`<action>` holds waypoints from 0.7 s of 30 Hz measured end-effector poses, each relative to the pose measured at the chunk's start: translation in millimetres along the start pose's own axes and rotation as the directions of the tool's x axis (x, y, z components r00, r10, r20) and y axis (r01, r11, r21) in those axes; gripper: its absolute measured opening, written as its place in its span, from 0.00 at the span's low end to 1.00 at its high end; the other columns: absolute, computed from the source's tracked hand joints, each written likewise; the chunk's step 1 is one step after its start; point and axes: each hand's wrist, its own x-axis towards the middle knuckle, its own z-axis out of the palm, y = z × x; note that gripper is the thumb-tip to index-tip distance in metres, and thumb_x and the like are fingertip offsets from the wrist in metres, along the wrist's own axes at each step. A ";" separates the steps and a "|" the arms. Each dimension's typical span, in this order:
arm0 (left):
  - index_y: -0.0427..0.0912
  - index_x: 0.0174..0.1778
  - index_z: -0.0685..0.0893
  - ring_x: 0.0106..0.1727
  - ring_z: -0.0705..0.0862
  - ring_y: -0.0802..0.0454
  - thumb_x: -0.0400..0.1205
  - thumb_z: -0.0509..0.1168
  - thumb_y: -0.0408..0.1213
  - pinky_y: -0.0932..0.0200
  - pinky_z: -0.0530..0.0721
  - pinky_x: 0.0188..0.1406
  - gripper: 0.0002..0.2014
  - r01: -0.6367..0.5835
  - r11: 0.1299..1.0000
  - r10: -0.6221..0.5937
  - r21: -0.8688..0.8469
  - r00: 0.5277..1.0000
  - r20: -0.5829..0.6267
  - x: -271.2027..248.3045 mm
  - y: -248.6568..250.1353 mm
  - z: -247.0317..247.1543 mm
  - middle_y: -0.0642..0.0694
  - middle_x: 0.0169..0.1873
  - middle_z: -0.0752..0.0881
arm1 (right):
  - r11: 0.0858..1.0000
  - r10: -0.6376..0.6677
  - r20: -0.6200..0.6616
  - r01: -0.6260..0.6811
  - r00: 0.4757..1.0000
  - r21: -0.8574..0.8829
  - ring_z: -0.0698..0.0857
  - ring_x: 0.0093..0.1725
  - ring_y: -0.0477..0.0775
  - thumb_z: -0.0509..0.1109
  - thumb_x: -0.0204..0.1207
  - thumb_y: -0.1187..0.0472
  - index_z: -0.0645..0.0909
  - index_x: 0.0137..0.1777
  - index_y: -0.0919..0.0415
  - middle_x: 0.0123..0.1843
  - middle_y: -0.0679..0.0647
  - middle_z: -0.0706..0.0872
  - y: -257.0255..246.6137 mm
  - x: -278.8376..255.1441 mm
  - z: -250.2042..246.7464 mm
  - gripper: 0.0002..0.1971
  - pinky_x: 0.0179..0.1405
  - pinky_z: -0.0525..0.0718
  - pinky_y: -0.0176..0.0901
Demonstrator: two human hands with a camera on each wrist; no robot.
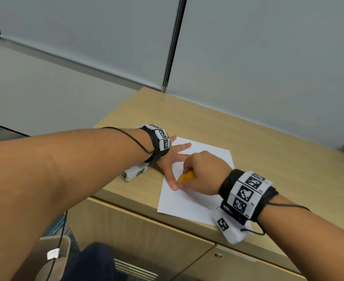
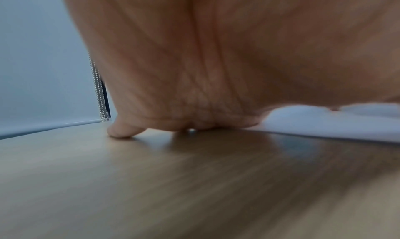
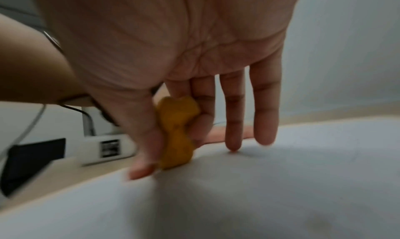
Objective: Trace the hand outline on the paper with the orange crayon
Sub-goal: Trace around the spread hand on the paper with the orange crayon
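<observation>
Two hands on paper (image 1: 187, 201), left hand (image 1: 168, 159) flat, right hand (image 1: 203, 173) pinching orange crayon (image 1: 186, 176)

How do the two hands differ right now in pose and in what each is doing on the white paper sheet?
The left hand lies flat with fingers spread on the white paper sheet; the right hand is raised and curled over it. The left hand holds nothing, while the right hand's grip pinches the chunky orange crayon between thumb and fingers. The crayon's tip sits beside the left thumb. Both wear black wristbands with white marker blocks.
</observation>
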 end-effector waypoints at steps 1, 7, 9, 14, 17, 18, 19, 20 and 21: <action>0.81 0.75 0.28 0.80 0.24 0.27 0.55 0.68 0.81 0.18 0.38 0.76 0.63 -0.001 1.000 0.001 -0.005 1.000 -0.007 -0.6 0.6 0.5 0.58 0.81 0.22 | 1.000 0.028 -0.004 -0.028 1.000 -0.006 0.87 0.42 0.49 0.76 0.70 0.41 0.89 0.42 0.51 0.41 0.46 0.90 5.9 3.3 -2.8 0.14 0.40 0.87 0.45; 0.82 0.73 0.27 0.80 0.24 0.28 0.56 0.69 0.81 0.20 0.36 0.76 0.63 0.009 1.000 -0.009 -0.030 1.000 -0.021 -3.6 2.2 0.4 0.59 0.82 0.24 | 0.984 0.173 -0.118 -0.178 0.978 -0.028 0.86 0.37 0.57 0.72 0.71 0.49 0.84 0.35 0.57 0.35 0.53 0.86 29.6 25.0 -12.6 0.12 0.31 0.83 0.45; 0.79 0.76 0.29 0.80 0.24 0.28 0.59 0.69 0.79 0.20 0.37 0.76 0.62 0.007 1.000 -0.008 -0.008 1.000 -0.009 -3.8 1.9 -0.9 0.58 0.81 0.22 | 0.997 0.070 -0.066 -0.072 0.995 -0.028 0.86 0.37 0.55 0.72 0.71 0.49 0.85 0.36 0.57 0.35 0.53 0.88 13.5 17.5 -3.3 0.12 0.34 0.86 0.48; 0.79 0.77 0.30 0.80 0.24 0.28 0.60 0.70 0.79 0.20 0.37 0.76 0.62 0.001 1.000 -0.001 -0.017 1.000 -0.020 -4.0 3.6 -0.2 0.57 0.82 0.23 | 0.997 0.070 -0.013 -0.070 0.997 -0.009 0.89 0.41 0.52 0.75 0.70 0.42 0.90 0.41 0.52 0.39 0.47 0.91 18.3 13.0 -9.1 0.14 0.43 0.90 0.49; 0.82 0.74 0.28 0.80 0.24 0.28 0.53 0.69 0.81 0.19 0.37 0.75 0.64 0.006 0.999 -0.006 -0.045 1.000 -0.019 -1.2 2.4 1.1 0.60 0.82 0.24 | 0.977 0.209 -0.076 -0.211 0.975 -0.018 0.90 0.41 0.58 0.73 0.70 0.45 0.88 0.39 0.57 0.38 0.52 0.90 42.0 24.6 -20.8 0.14 0.43 0.91 0.50; 0.83 0.74 0.28 0.80 0.24 0.28 0.53 0.69 0.82 0.20 0.37 0.75 0.64 0.010 0.999 -0.010 -0.046 1.000 -0.018 -1.1 2.1 1.3 0.60 0.82 0.24 | 0.976 0.217 -0.091 -0.218 0.972 -0.003 0.90 0.40 0.58 0.73 0.70 0.46 0.87 0.38 0.57 0.37 0.53 0.90 43.5 25.6 -20.3 0.14 0.41 0.90 0.50; 0.83 0.74 0.28 0.80 0.24 0.28 0.53 0.69 0.82 0.20 0.36 0.75 0.64 0.013 0.999 -0.013 -0.042 1.000 -0.017 -1.4 1.9 1.2 0.60 0.81 0.24 | 0.979 0.204 -0.092 -0.205 0.975 -0.003 0.89 0.40 0.58 0.73 0.71 0.48 0.86 0.37 0.58 0.37 0.54 0.89 40.1 24.5 -18.1 0.13 0.40 0.89 0.49; 0.82 0.74 0.28 0.80 0.24 0.28 0.55 0.69 0.81 0.20 0.36 0.75 0.63 0.013 0.999 -0.014 -0.034 1.000 -0.017 -2.0 2.0 1.0 0.60 0.81 0.24 | 0.985 0.169 -0.083 -0.170 0.982 -0.008 0.89 0.39 0.59 0.73 0.71 0.49 0.86 0.37 0.58 0.36 0.54 0.89 33.5 21.3 -14.2 0.12 0.39 0.88 0.49; 0.80 0.75 0.28 0.80 0.24 0.28 0.57 0.69 0.80 0.20 0.37 0.76 0.63 0.013 1.000 -0.014 -0.023 1.000 -0.015 -3.0 2.7 0.1 0.59 0.81 0.23 | 0.992 0.125 -0.067 -0.126 0.990 -0.008 0.89 0.39 0.58 0.73 0.71 0.49 0.87 0.38 0.58 0.36 0.54 0.89 25.5 16.7 -9.3 0.12 0.39 0.88 0.50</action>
